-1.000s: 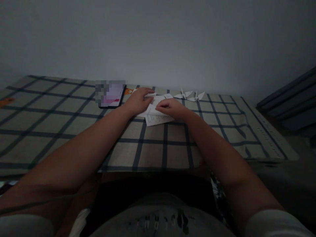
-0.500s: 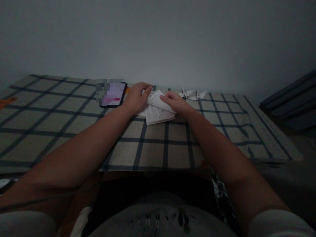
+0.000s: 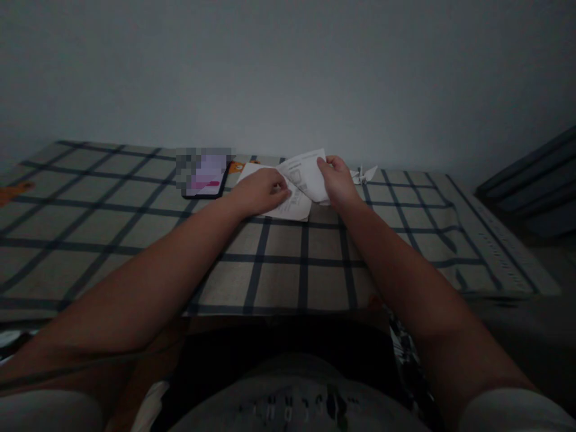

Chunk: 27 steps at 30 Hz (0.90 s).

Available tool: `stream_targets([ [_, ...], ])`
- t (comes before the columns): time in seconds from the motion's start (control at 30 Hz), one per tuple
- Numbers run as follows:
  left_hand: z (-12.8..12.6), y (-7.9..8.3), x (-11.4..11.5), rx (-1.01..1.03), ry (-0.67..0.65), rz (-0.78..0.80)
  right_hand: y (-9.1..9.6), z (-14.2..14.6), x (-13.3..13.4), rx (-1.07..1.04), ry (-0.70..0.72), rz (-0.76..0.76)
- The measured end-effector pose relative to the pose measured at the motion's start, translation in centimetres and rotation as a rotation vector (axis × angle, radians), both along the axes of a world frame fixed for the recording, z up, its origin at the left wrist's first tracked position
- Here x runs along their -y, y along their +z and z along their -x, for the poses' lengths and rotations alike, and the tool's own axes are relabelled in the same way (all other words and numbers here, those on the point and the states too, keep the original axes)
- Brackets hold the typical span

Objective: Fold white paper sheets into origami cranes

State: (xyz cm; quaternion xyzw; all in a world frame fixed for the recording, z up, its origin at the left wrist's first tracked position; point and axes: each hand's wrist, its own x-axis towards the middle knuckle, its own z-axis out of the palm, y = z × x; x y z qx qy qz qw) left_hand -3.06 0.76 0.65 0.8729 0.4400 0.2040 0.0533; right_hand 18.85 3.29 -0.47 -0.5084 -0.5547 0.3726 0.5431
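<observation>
A white printed paper sheet lies partly folded on the checked tablecloth. My left hand presses down on the sheet's left part with closed fingers. My right hand pinches the sheet's right flap and holds it raised off the cloth. A folded white paper crane stands just behind my right hand; a second one is hidden by that hand.
A phone with a lit screen lies to the left of the paper. An orange spot shows beside it on the cloth. A plain wall rises behind the table. Dark slatted furniture stands at the right.
My right hand has lifted the paper's flap up and to the right. My left hand has slid from the sheet's far edge down onto its left part.
</observation>
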Motion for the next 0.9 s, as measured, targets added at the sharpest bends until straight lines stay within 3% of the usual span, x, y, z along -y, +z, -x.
stream_targets([
  [0.07, 0.1, -0.5, -0.3, -0.038, -0.075, -0.024, -0.2, -0.1, -0.2, -0.005, 0.019, 0.000],
  [0.23, 0.4, -1.0, -0.8, -0.060, -0.023, 0.016, -0.5, -0.2, -0.1, -0.061, 0.131, 0.028],
  [0.53, 0.2, 0.0, 0.1, 0.080, 0.200, 0.075, -0.3, -0.1, 0.3, -0.120, 0.281, -0.023],
  [0.63, 0.2, -0.1, -0.1, 0.068, 0.101, 0.058, -0.1, 0.2, 0.8, -0.119, 0.339, -0.018],
  [0.8, -0.2, -0.6, -0.4, 0.032, -0.225, -0.023, 0.0, 0.6, 1.2, -0.110, 0.359, -0.050],
  [0.9, -0.2, -0.9, -0.4, 0.021, -0.209, -0.067, 0.0, 0.4, 0.9, -0.126, 0.349, -0.062],
])
